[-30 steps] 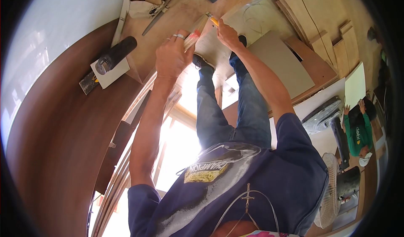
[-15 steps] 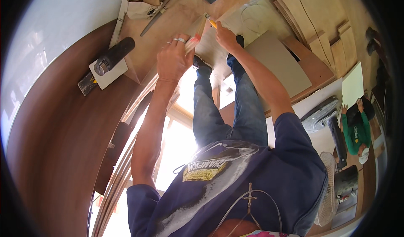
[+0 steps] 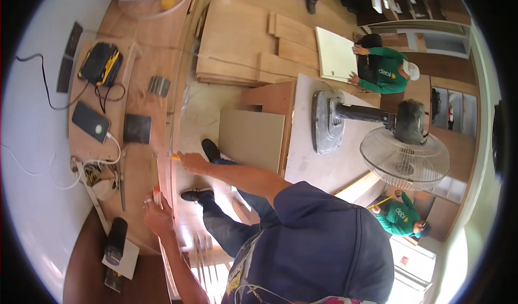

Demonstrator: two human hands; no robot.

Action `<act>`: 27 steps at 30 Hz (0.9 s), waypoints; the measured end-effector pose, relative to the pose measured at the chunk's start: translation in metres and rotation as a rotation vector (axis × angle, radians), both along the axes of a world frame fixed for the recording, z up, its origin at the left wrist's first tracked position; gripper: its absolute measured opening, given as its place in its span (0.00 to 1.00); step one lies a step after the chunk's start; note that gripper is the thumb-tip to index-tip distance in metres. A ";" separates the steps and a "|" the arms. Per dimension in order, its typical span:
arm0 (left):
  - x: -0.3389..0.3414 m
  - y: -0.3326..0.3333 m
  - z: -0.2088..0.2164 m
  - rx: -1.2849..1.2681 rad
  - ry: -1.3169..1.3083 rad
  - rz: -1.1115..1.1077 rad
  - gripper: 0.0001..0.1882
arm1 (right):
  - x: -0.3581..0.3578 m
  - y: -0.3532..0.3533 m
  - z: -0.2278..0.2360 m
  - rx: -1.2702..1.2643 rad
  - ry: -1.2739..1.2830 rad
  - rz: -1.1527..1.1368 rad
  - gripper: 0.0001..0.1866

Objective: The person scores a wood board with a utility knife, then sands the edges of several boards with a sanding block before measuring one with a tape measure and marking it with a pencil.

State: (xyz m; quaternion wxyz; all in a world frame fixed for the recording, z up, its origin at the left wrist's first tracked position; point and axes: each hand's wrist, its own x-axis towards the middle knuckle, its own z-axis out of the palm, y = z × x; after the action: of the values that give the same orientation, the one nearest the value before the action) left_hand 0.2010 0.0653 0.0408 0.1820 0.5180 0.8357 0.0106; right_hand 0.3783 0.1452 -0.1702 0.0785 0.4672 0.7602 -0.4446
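My left hand is closed around a slim tool with a red-and-clear handle, held over the wooden bench. A thin pale strip extends from the tool along the bench. My right hand grips a small tool with a yellow-orange handle. That tool points at the bench edge, close to the far end of the strip; its exact kind is too small to make out. A dark square sheet lies on the bench just past the tools.
On the bench lie a phone on a white cable, a black-and-yellow device, a tool pouch and a dark bottle. A pedestal fan stands at right. Wood panels are stacked behind. Several co-workers in green are nearby.
The view has swung round, bringing more of the bench, the fan and the co-workers into sight. Both hands keep their tools; they now appear lower and further left in the picture.
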 end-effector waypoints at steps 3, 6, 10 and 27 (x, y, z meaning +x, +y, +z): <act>0.025 0.009 0.000 0.154 -0.062 -0.064 0.16 | 0.074 -0.015 -0.008 0.023 -0.050 -0.149 0.18; 0.016 0.011 0.002 0.162 -0.081 -0.049 0.16 | 0.097 -0.020 0.000 0.018 -0.067 -0.219 0.20; 0.003 0.006 0.003 0.158 -0.015 -0.081 0.16 | 0.112 -0.056 0.001 -0.007 -0.082 -0.327 0.19; 0.004 -0.003 -0.004 0.193 0.010 -0.109 0.20 | 0.142 -0.207 0.066 -0.203 -0.150 -0.633 0.19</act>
State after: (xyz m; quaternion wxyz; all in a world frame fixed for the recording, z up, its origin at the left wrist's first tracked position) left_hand 0.2052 0.0626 0.0367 0.1273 0.5778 0.8024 0.0784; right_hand 0.5201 -0.0620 -0.1042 0.0384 0.7014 0.5214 -0.4845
